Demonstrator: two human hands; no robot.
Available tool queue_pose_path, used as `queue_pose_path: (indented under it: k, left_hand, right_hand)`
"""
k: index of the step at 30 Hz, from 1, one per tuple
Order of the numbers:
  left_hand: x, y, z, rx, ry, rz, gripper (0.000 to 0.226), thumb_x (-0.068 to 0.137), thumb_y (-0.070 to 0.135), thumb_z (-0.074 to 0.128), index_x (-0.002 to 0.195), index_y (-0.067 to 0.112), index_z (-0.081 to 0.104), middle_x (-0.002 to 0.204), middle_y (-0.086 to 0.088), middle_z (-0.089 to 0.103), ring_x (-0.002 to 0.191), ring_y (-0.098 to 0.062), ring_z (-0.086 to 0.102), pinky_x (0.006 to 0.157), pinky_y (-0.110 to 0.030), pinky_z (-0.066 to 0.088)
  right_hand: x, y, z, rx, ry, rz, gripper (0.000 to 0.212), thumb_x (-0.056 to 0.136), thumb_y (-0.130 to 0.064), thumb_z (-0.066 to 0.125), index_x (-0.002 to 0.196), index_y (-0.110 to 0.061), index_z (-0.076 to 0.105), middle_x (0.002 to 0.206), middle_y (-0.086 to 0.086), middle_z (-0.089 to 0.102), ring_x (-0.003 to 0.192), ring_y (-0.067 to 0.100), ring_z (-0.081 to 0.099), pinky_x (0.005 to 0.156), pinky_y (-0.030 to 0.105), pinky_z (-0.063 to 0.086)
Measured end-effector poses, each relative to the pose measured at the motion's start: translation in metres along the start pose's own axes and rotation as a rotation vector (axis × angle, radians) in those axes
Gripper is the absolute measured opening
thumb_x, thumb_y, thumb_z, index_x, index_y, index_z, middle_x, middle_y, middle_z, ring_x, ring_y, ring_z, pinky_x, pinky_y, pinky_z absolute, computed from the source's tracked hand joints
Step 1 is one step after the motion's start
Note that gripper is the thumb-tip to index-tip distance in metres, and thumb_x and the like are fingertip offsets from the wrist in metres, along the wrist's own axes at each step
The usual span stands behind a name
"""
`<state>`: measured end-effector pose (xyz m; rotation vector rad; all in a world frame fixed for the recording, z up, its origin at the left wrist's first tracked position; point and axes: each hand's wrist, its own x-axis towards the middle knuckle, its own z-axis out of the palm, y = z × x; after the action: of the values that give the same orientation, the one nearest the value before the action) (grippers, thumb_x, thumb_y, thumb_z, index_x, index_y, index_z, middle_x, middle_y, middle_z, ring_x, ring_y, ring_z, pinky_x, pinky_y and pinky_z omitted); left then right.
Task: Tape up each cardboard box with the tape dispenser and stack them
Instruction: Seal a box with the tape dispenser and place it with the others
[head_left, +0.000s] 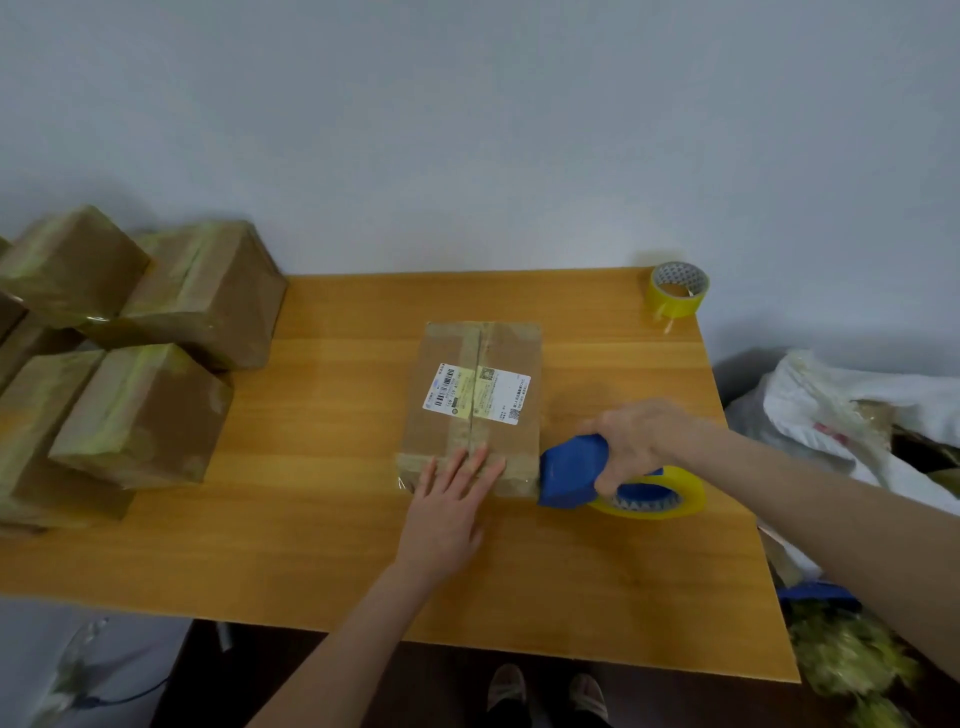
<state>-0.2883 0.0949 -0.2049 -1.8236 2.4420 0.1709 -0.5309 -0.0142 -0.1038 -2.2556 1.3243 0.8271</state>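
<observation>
The right hand (641, 441) is wrapped round the handle of the blue tape dispenser (569, 475), so the handle itself is mostly out of sight. Its yellow roll (670, 493) sticks out beneath the wrist. The dispenser's front sits right against the near right corner of the cardboard box (511, 441); whether the blade touches the card I cannot tell.

The box lies flat near the middle of the wooden table (322, 545), with a taped seam down its length and a white shipping label (475, 392) whose print is too small to read. The left hand (449, 512) lies flat on the box's near end, fingers straight and a little spread, gripping nothing.

A stack of taped boxes (145, 410) crowds the table's left side and is cut off by the frame's edge. A spare yellow roll (678, 288) stands at the far right corner. Off to the right are white bags (852, 415) and blurred clutter. A pair of shoes (545, 693) shows below the table's near edge.
</observation>
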Motion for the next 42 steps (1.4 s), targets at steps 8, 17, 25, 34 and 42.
queue_pose_path:
  k: [8,17,25,34,42]
  left_hand:
    - [-0.001,-0.004,-0.001,-0.011,-0.011,0.020,0.097,0.090,0.033,0.051,0.138,0.042,-0.033,0.158,0.011,-0.018,0.147,-0.015,-0.013,0.117,-0.040,-0.011]
    - [0.013,0.003,-0.025,-0.284,0.204,-0.121,0.047,0.099,0.045,0.039,0.143,0.029,0.040,0.152,0.009,0.033,0.140,-0.014,0.030,0.115,-0.034,0.020]
    - [0.015,-0.037,-0.039,-0.581,0.242,-0.519,0.059,0.101,0.026,0.043,0.153,0.013,0.017,0.157,-0.005,0.024,0.145,-0.020,0.019,0.118,-0.034,0.019]
    - [0.019,-0.033,-0.035,-0.805,0.185,-0.594,0.054,0.103,0.023,0.040,0.151,0.007,0.022,0.153,-0.010,0.033,0.140,-0.024,0.030,0.115,-0.038,0.027]
    - [0.026,-0.019,-0.033,-0.904,0.162,-0.636,0.058,0.101,0.024,0.044,0.152,0.008,0.021,0.152,-0.008,0.035,0.138,-0.024,0.036,0.112,-0.043,0.032]
  right_hand:
    - [0.006,0.013,0.008,0.186,-0.004,0.052,0.058,0.049,-0.062,0.061,0.100,-0.033,0.059,0.074,-0.005,0.064,0.067,0.016,0.059,0.053,0.029,0.040]
    - [0.011,0.048,0.021,1.207,0.475,0.276,0.047,0.072,-0.038,0.079,0.111,-0.023,0.058,0.101,-0.002,0.062,0.087,0.016,0.061,0.068,0.032,0.050]
    - [0.044,0.040,0.078,1.858,0.357,0.486,0.059,0.083,-0.050,0.069,0.124,-0.009,0.058,0.112,0.016,0.065,0.102,0.036,0.062,0.096,0.051,0.050]
    - [0.017,0.037,0.070,0.956,0.507,0.499,0.049,0.098,-0.043,0.050,0.123,-0.002,0.059,0.095,0.016,0.063,0.083,0.031,0.058,0.066,0.037,0.041]
    - [0.009,-0.095,0.061,0.929,0.519,0.194,0.068,0.100,-0.038,0.048,0.154,-0.008,0.020,0.151,0.007,0.041,0.135,0.024,0.043,0.109,0.037,0.039]
